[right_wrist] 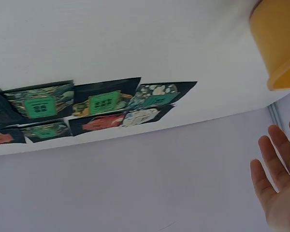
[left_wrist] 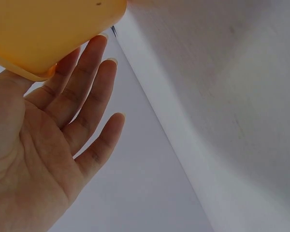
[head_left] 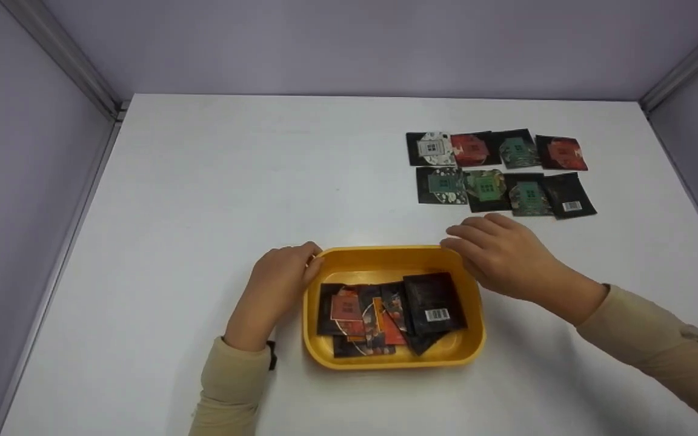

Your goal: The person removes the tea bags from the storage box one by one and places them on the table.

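Observation:
A yellow plastic tray (head_left: 385, 366) with raised walls stands near the front of the table. Inside it several small printed packets overlap, among them a black packet (head_left: 434, 300) with its barcode up. At the tray's far left corner my left hand (head_left: 281, 275) holds the rim, thumb over the edge; the left wrist view shows the other fingers spread below the tray (left_wrist: 53, 29). My right hand (head_left: 497, 254) is at the far right corner, fingertips right at the rim. In the right wrist view, the fingers of that hand (right_wrist: 280, 179) are extended and loose.
Behind the tray to the right, several similar packets lie face up in two rows, with a black barcode-side packet (head_left: 569, 195) at the near right end. The white table (head_left: 222, 157) meets pale walls (head_left: 385, 48) at the back and sides.

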Demonstrator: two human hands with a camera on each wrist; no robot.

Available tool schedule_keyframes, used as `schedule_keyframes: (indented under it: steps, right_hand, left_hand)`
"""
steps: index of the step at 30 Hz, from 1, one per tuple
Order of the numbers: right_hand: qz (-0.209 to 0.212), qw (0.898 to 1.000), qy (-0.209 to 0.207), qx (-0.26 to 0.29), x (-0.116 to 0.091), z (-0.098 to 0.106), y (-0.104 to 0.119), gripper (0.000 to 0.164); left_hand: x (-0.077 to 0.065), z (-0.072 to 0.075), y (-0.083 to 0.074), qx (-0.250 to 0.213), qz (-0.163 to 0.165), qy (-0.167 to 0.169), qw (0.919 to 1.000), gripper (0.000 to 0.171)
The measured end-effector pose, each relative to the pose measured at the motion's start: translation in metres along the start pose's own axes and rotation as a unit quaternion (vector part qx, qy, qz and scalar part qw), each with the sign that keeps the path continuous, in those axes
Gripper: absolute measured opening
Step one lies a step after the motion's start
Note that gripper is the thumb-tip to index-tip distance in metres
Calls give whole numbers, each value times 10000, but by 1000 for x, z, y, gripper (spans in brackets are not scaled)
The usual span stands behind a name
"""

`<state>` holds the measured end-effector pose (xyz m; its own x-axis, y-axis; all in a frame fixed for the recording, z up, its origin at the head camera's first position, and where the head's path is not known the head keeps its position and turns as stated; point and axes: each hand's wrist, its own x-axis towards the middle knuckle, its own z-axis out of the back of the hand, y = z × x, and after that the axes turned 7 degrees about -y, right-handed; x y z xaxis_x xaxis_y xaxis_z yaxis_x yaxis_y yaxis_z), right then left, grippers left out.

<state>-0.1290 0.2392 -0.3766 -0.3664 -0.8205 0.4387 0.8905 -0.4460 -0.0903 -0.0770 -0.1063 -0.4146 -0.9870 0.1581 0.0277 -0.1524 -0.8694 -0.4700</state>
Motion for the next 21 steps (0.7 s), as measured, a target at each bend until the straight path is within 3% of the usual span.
schedule_keyframes:
  steps: [11, 21]
  right_hand:
    - [773, 9921, 977, 167, 15, -3, 33, 31]
    - [760, 9791, 1863, -310, 20, -2, 61, 38]
  left_hand:
    - [0, -1, 0, -31, 67, 61, 10000, 27]
    - [0, -2, 1, -38, -18, -94, 9999, 22]
